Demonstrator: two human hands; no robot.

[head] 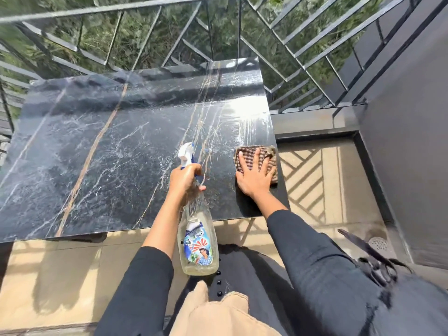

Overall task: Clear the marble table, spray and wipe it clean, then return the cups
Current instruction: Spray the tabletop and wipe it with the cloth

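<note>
The black marble table (pixel 101 146) with white and gold veins fills the middle of the view, its top wet with spray droplets and streaks near the right side. My left hand (pixel 183 181) grips the neck of a clear spray bottle (pixel 197 238) with a white and blue nozzle, held over the table's near edge. My right hand (pixel 254 175) lies flat with spread fingers on a brown checked cloth (pixel 271 155) at the table's near right corner. No cups are in view.
A black metal railing (pixel 169 40) runs behind and to the right of the table, with greenery beyond. A dark wall (pixel 407 141) stands at the right. Beige floor tiles (pixel 339 190) and a floor drain (pixel 379 243) lie beside the table.
</note>
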